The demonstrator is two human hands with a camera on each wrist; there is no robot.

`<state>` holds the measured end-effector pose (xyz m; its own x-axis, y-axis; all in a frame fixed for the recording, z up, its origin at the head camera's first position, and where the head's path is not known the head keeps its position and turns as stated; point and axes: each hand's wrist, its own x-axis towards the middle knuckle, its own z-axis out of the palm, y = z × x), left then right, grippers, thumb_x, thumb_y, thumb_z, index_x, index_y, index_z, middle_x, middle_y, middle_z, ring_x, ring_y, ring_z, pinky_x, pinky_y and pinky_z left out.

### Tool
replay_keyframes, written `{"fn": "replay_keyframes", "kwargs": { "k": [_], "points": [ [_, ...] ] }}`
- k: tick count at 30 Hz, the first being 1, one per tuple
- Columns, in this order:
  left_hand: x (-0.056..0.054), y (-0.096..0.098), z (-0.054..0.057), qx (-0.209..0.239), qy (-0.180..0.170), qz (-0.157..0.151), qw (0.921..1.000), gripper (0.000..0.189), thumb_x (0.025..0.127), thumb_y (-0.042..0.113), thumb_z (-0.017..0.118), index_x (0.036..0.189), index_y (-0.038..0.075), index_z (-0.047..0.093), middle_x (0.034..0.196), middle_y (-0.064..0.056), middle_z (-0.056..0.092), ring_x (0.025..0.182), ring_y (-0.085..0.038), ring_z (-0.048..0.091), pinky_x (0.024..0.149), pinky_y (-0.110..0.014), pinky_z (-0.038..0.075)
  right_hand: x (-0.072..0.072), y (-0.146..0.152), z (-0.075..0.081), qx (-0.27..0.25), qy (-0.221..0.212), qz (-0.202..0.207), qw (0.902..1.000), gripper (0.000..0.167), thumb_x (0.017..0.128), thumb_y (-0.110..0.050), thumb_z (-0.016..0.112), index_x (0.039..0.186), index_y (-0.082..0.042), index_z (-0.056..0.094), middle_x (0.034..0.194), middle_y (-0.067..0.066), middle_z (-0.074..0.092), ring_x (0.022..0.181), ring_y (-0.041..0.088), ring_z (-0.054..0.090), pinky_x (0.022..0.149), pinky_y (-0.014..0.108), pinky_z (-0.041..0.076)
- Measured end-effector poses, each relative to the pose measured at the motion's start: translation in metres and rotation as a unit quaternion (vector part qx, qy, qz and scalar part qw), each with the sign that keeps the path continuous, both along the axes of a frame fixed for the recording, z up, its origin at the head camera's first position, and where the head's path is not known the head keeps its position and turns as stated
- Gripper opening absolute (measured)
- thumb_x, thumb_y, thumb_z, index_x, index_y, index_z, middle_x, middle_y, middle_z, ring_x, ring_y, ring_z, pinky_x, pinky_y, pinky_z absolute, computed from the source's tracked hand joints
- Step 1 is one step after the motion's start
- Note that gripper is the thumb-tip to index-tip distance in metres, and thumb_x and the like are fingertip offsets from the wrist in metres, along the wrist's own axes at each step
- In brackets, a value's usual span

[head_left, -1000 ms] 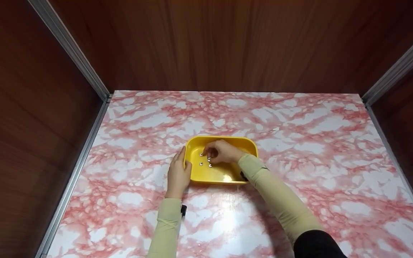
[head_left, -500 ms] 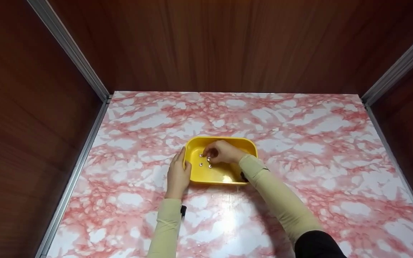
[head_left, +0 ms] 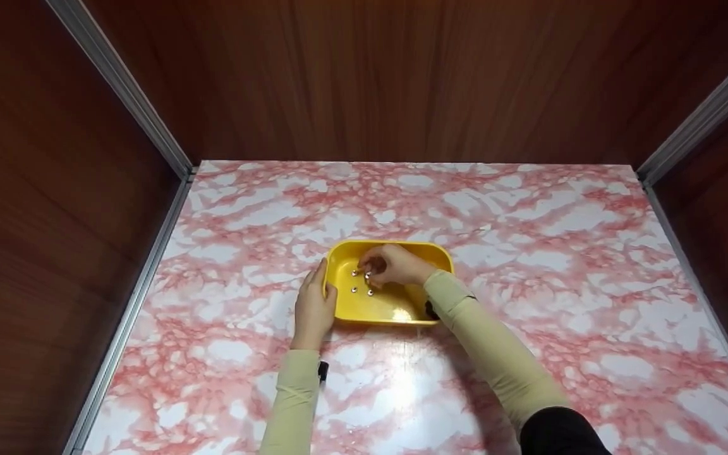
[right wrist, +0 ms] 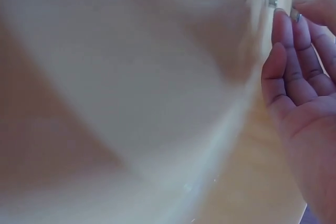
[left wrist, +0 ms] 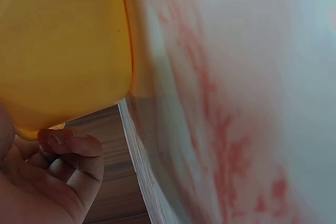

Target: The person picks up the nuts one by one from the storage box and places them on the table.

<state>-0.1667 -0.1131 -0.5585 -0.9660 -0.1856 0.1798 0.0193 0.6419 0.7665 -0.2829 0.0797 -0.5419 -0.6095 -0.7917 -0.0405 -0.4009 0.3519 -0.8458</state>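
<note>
shiny pieces (head_left: 370, 292) too small, black sleeve (head_left: 560, 433) cropped

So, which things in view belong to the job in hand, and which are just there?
In the job:
yellow tray
small metal pieces inside it
left hand, gripping the tray's side
right hand, apparently pinching one piece

Just there:
marbled tabletop
dark wood panels
metal rails

One left hand (head_left: 315, 309) and one right hand (head_left: 399, 265), making two, are showing with one yellow tray (head_left: 370, 311), and in the head view four small silver pieces (head_left: 354, 290) are showing within its rim. One table (head_left: 541, 253) is carrying that single tray, while three brown walls (head_left: 364, 76) are standing around it and two grey metal posts (head_left: 127, 85) are rising at its far corners. Two pale sleeves (head_left: 297, 379) are showing, and so are two small black devices (head_left: 323, 371).
</note>
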Motion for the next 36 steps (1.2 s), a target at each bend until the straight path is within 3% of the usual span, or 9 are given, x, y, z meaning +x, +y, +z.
{"fn": "replay_keyframes", "kwargs": {
  "k": [5, 11, 20, 29, 36],
  "points": [
    [0.000, 0.000, -0.001, -0.014, 0.012, 0.002, 0.9998, 0.052, 0.091, 0.004, 0.055, 0.142, 0.004, 0.045, 0.134, -0.020, 0.051, 0.119, -0.035, 0.050, 0.096, -0.046, 0.044, 0.000, 0.000, 0.004, -0.003, 0.005, -0.004, 1.0000, 0.027, 0.082, 0.007, 0.067, 0.109, 0.006, 0.066, 0.100, 0.014, 0.068, 0.083, 0.019, 0.063, 0.073, 0.029, 0.054],
    [0.000, 0.000, -0.001, -0.011, -0.004, 0.002, 0.9999, 0.053, 0.092, 0.006, 0.055, 0.143, 0.006, 0.044, 0.137, -0.019, 0.049, 0.120, -0.036, 0.049, 0.097, -0.047, 0.043, 0.002, 0.002, 0.011, -0.002, -0.001, -0.015, 0.9999, 0.030, 0.082, 0.005, 0.068, 0.112, 0.007, 0.065, 0.101, 0.014, 0.068, 0.083, 0.018, 0.062, 0.074, 0.030, 0.053],
    [-0.001, 0.000, -0.001, -0.015, -0.006, 0.005, 0.9999, 0.052, 0.091, 0.006, 0.055, 0.143, 0.005, 0.044, 0.136, -0.019, 0.049, 0.121, -0.036, 0.049, 0.101, -0.046, 0.040, 0.003, 0.005, 0.019, -0.038, 0.007, 0.002, 0.9992, 0.032, 0.081, 0.006, 0.066, 0.113, 0.004, 0.066, 0.105, 0.023, 0.065, 0.084, 0.020, 0.060, 0.078, 0.034, 0.053],
    [-0.001, -0.001, -0.001, -0.003, -0.008, 0.002, 1.0000, 0.054, 0.091, 0.005, 0.056, 0.143, 0.004, 0.043, 0.138, -0.020, 0.047, 0.123, -0.038, 0.046, 0.102, -0.047, 0.038, 0.005, 0.008, 0.029, -0.056, 0.018, 0.002, 0.9983, 0.032, 0.082, 0.003, 0.068, 0.114, 0.003, 0.066, 0.104, 0.006, 0.066, 0.087, 0.019, 0.062, 0.080, 0.032, 0.053],
    [0.000, -0.001, -0.002, -0.010, 0.012, 0.001, 0.9999, 0.052, 0.090, 0.005, 0.055, 0.142, 0.003, 0.046, 0.136, -0.020, 0.050, 0.122, -0.037, 0.048, 0.100, -0.047, 0.040, 0.008, 0.012, 0.037, -0.073, 0.008, -0.005, 0.9973, 0.032, 0.083, 0.003, 0.066, 0.114, -0.004, 0.067, 0.103, 0.012, 0.065, 0.088, 0.021, 0.061, 0.082, 0.036, 0.052]
  ]
}}
